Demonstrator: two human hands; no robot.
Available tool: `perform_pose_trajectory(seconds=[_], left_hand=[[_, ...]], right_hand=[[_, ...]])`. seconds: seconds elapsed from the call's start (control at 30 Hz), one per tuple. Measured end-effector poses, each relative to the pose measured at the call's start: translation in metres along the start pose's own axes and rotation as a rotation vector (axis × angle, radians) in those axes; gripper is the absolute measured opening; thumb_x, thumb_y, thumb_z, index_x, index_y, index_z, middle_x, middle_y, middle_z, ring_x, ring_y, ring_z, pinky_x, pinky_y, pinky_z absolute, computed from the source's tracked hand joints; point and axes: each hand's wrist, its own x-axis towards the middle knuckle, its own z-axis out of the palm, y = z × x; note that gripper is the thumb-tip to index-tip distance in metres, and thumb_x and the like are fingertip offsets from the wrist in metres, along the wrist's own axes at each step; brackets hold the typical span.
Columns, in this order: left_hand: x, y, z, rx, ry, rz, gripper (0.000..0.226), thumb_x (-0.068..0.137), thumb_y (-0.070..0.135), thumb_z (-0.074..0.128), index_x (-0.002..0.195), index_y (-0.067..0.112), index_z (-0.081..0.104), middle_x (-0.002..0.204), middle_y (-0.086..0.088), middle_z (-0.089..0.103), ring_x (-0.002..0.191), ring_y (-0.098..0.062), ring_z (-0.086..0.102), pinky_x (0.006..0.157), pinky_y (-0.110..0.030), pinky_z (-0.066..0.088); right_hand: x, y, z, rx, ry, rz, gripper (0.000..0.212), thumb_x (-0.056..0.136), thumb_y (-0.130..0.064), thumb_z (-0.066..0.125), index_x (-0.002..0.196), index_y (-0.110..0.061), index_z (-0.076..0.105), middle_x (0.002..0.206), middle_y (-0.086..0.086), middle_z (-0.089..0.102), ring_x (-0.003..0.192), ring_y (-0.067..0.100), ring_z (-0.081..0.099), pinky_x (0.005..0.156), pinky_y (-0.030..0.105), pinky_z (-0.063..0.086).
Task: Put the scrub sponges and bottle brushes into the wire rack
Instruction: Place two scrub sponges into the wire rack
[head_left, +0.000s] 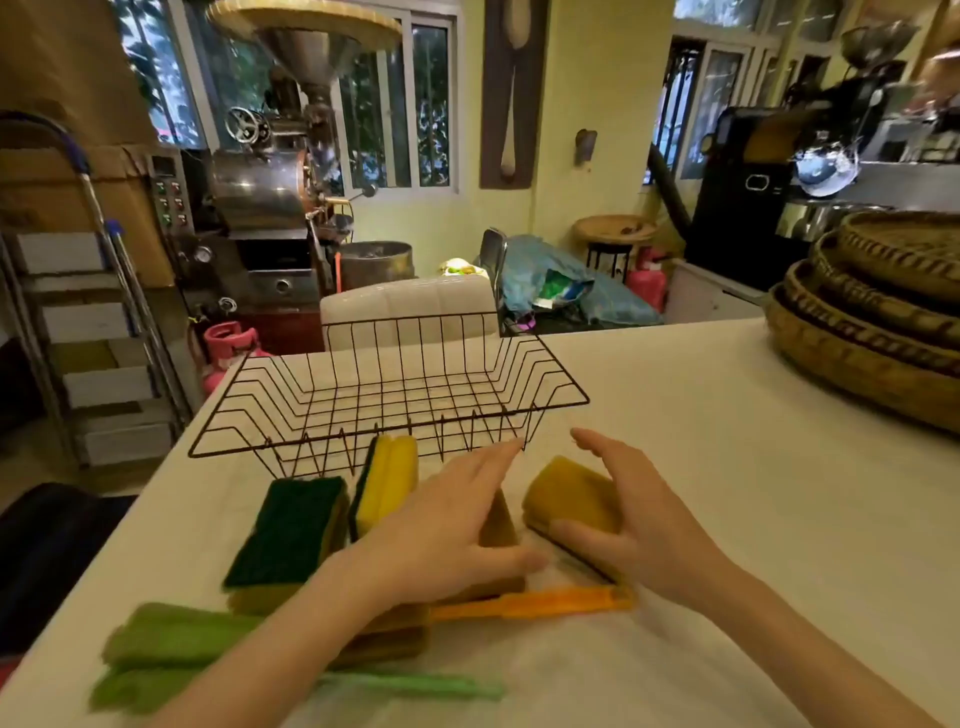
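The black wire rack (389, 384) stands empty on the white table. In front of it lie several scrub sponges: one green side up (283, 530), one yellow on its edge (387, 486). My right hand (628, 525) wraps thumb and fingers around a tilted yellow sponge (569, 493). My left hand (441, 535) hovers with fingers spread over a brownish sponge (498, 519), mostly hiding it. An orange bottle brush (535, 607) lies under both hands. Green bottle brushes (171, 636) lie at the near left, partly hidden by my left forearm.
Stacked woven baskets (878, 322) sit on the table at the far right. The table's left edge (171, 467) runs close beside the rack and sponges. Beyond the table stand a white chair back (410, 306), a step ladder (98, 332) and a metal roasting machine (260, 197).
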Motion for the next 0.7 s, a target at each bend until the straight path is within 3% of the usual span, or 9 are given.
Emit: perform_pose_trajectory(seconds=[0.07,0.17,0.3,0.43,0.5,0.6,0.7], left_hand=[[0.004,-0.002,0.004,0.171,-0.024,0.008,0.091,0.072,0.067,0.049,0.141,0.037,-0.003,0.155,0.013,0.002,0.141,-0.008,0.004,0.116,-0.031,0.011],[0.010,-0.009,0.012,0.368,-0.069,-0.039,0.088,0.072,0.069,0.045,0.142,0.033,0.003,0.156,0.003,-0.005,0.143,-0.018,-0.008,0.118,-0.045,0.003],[0.015,-0.010,0.015,0.411,-0.144,-0.080,0.084,0.074,0.066,0.045,0.142,0.031,0.009,0.156,-0.004,-0.010,0.143,-0.024,-0.012,0.117,-0.050,0.002],[0.017,-0.007,0.016,0.403,-0.156,-0.086,0.081,0.075,0.064,0.047,0.141,0.031,0.012,0.156,-0.004,-0.007,0.143,-0.024,-0.008,0.117,-0.050,0.003],[0.017,-0.008,0.016,0.406,-0.153,-0.088,0.081,0.075,0.064,0.046,0.141,0.031,0.012,0.156,-0.002,-0.005,0.143,-0.024,-0.006,0.117,-0.048,0.004],[0.017,-0.007,0.016,0.404,-0.148,-0.091,0.081,0.074,0.066,0.046,0.140,0.032,0.014,0.156,-0.001,-0.002,0.143,-0.024,-0.002,0.117,-0.047,0.005],[0.017,-0.007,0.015,0.394,-0.151,-0.088,0.080,0.074,0.066,0.047,0.140,0.033,0.014,0.156,0.001,0.000,0.142,-0.023,0.002,0.117,-0.046,0.007]], right_hand=[[0.001,0.003,0.002,-0.109,-0.006,-0.002,0.079,0.072,-0.048,0.067,0.136,-0.035,0.024,0.140,-0.009,0.038,0.126,0.009,0.034,0.100,0.019,0.027],[0.000,0.011,0.010,-0.157,-0.007,0.019,0.080,0.066,-0.060,0.059,0.134,-0.030,0.030,0.136,-0.008,0.041,0.121,0.010,0.038,0.094,0.019,0.029],[-0.004,0.019,0.017,-0.229,0.025,-0.011,0.074,0.062,-0.063,0.042,0.126,-0.028,0.036,0.129,-0.008,0.044,0.114,0.014,0.044,0.089,0.025,0.036],[-0.003,0.021,0.018,-0.226,0.062,-0.030,0.062,0.065,-0.056,0.046,0.120,-0.028,0.041,0.123,-0.009,0.048,0.107,0.015,0.048,0.079,0.024,0.036],[-0.001,0.017,0.016,-0.115,0.092,0.009,0.057,0.069,-0.053,0.053,0.119,-0.029,0.042,0.116,-0.013,0.049,0.098,0.010,0.049,0.074,0.018,0.036],[0.005,0.008,0.010,0.270,0.089,0.156,0.044,0.073,-0.046,0.057,0.113,-0.030,0.046,0.104,-0.019,0.052,0.089,0.004,0.053,0.068,0.013,0.040],[0.013,0.005,0.009,0.685,0.042,0.409,0.018,0.089,-0.034,0.049,0.102,-0.023,0.053,0.099,0.001,0.059,0.086,0.012,0.057,0.071,0.022,0.047]])
